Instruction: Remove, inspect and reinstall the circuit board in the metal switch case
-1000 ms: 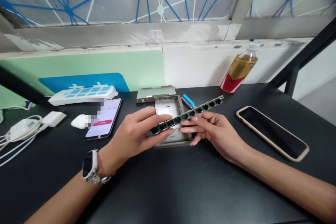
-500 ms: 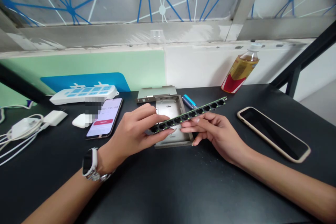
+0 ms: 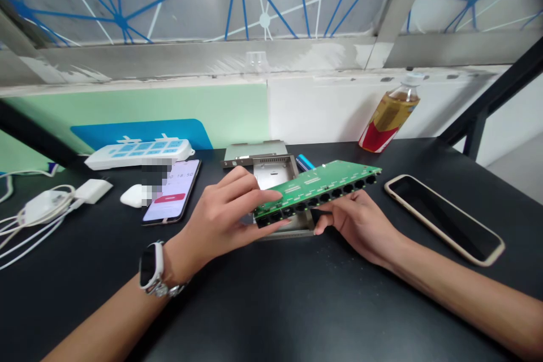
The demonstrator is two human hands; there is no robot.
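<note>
Matte black desk [image 3: 280, 300] fills the lower frame; green rectangular circuit board [image 3: 326, 178] with a row of black ports along its near edge, aloft at frame centre, tilted, its right end higher; left hand [image 3: 220, 203], centre-left, fingers and thumb pinching the board's left end; right hand [image 3: 365, 223], centre-right, fingers curled and partly hidden under the board; cannot tell whether they grip; shallow grey metal case [image 3: 271, 171] lies at centre, partly covered by the board; bright blue cylindrical object [image 3: 304, 162] shows just behind the board.

Risk, judged: loosening the left pinch could let the unsupported end tip onto the case's metal rim; careless lowering could scrape the ports.
</note>
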